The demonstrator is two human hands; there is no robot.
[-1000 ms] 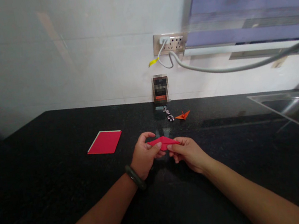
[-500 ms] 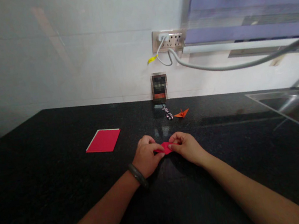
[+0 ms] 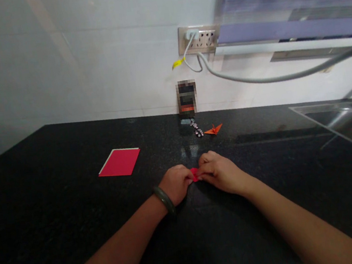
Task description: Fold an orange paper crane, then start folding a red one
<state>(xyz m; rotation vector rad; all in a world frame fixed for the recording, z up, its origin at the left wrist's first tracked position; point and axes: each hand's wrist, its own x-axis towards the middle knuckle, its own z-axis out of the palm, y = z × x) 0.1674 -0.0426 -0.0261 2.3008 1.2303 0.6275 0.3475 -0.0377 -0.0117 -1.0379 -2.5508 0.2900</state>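
My left hand (image 3: 176, 184) and my right hand (image 3: 219, 171) meet knuckle to knuckle low over the black counter (image 3: 60, 220). Both are closed on a small folded red paper (image 3: 194, 174), of which only a sliver shows between the fingertips. A dark bangle sits on my left wrist. A flat stack of red paper (image 3: 119, 162) lies to the left of my hands. A finished orange paper crane (image 3: 213, 129) stands farther back.
A small dark, blurred object (image 3: 187, 99) leans against the white wall, with a key-ring charm (image 3: 197, 129) in front of it. A wall socket (image 3: 198, 39) feeds a grey cable running right. A steel sink (image 3: 343, 124) lies at the right.
My hands have come down and together onto the counter. The red paper, held up and spread wide a second ago, is now almost hidden between my fingers.
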